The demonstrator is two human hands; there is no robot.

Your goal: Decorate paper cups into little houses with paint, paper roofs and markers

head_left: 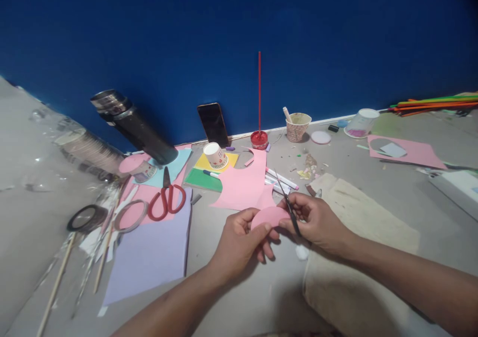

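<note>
A rounded pink paper piece (269,217) is pinched by its left side between the thumb and fingers of my left hand (242,237). My right hand (317,220) is closed around a slim pair of dark-handled scissors (292,216), blades pointing up and away. The right thumb and fingertips also touch the paper's right edge. Just beyond both hands lies a larger pink sheet (244,180) with curved cut-outs along its edges. Capped markers (282,178) lie beside that sheet, partly under it.
Red-handled scissors (167,202), a tape roll (130,215) and lilac paper (149,257) are at the left, below a dark flask (140,133). A phone (212,124) leans on the blue wall. Paper cups (298,128) stand along the back; a beige cloth (366,212) lies right.
</note>
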